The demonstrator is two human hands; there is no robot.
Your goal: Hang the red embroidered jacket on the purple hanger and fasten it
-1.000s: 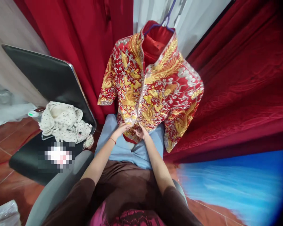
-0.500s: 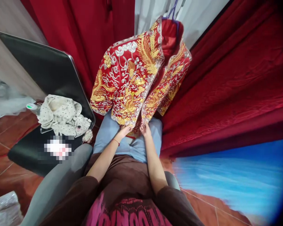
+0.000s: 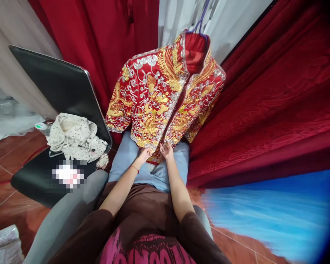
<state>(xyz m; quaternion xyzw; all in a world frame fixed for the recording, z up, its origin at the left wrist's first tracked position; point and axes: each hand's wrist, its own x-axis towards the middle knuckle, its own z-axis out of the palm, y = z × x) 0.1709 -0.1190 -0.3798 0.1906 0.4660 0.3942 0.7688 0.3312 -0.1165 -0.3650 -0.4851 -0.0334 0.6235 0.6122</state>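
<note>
Left hand (image 3: pixel 144 154) and right hand (image 3: pixel 167 150): both are raised to the lower hem of one embroidered jacket (image 3: pixel 161 97), side by side and near each other. The left hand's fingers are closed on the hem edge of the left front panel. The right hand's fingers are pinched on the hem edge of the right front panel. Both forearms extend forward from brown sleeves, bare from the elbow; one red cord circles the left wrist.

The jacket is red with gold and silver embroidery. It hangs on one purple hanger (image 3: pixel 201 21) in front of red curtains (image 3: pixel 264 91), directly ahead of the person, with its front opening slightly parted. Its hem sits just above a light-blue garment (image 3: pixel 154 172).

Left of the jacket stands one black chair (image 3: pixel 57 88). One cream polka-dot cloth (image 3: pixel 74 137) lies bunched on its seat. Pink lettering shows on the person's dark top at the bottom edge; it is cut off and cannot be read.
</note>
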